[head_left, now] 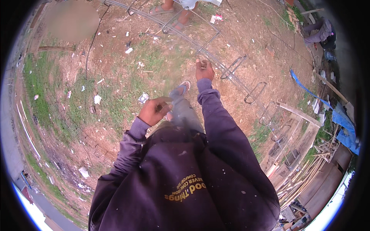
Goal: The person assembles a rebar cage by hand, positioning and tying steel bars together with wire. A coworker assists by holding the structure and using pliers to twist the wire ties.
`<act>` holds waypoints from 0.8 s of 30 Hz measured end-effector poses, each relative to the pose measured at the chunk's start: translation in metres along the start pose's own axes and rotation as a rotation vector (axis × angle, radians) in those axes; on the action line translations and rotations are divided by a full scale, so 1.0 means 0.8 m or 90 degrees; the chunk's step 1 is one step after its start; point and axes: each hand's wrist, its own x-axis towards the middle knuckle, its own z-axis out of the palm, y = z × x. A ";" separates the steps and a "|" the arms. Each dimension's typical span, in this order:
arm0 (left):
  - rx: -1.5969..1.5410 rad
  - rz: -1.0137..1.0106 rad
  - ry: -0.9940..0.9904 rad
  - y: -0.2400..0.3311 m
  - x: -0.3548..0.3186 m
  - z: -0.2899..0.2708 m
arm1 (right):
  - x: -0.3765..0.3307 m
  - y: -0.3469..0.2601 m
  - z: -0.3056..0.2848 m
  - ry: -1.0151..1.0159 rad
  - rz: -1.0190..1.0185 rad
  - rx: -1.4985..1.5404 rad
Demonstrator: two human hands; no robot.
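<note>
A long cage of thin steel rebar (208, 52) with bent rectangular stirrups (233, 68) runs slantwise from the upper left to the lower right. Close below its bars is my right hand (204, 71), fingers curled in; a small pale bit shows at the fingers, too small to name. I cannot tell whether this hand touches the steel. My left hand (154, 111) hangs lower and to the left, in front of my leg. Its fingers are loosely bent, with a gap to the thumb and nothing visible between them.
Across the cage stands another person, with sandalled feet (161, 10) showing; one more person (320, 30) is at the far right. Wooden boards (298, 113), a pile of sticks (304, 177) and a blue tarp (344, 123) lie to the right. Litter dots the grassy dirt (115, 88).
</note>
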 end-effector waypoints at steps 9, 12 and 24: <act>0.174 -0.032 -0.044 0.013 0.119 -0.036 | 0.058 -0.002 0.058 -0.116 0.170 -0.123; 0.121 -0.082 -0.029 0.003 0.145 -0.038 | 0.048 0.000 0.073 -0.054 0.218 -0.011; 0.562 0.324 0.135 0.018 0.307 -0.020 | 0.020 0.004 0.082 -0.025 0.268 0.153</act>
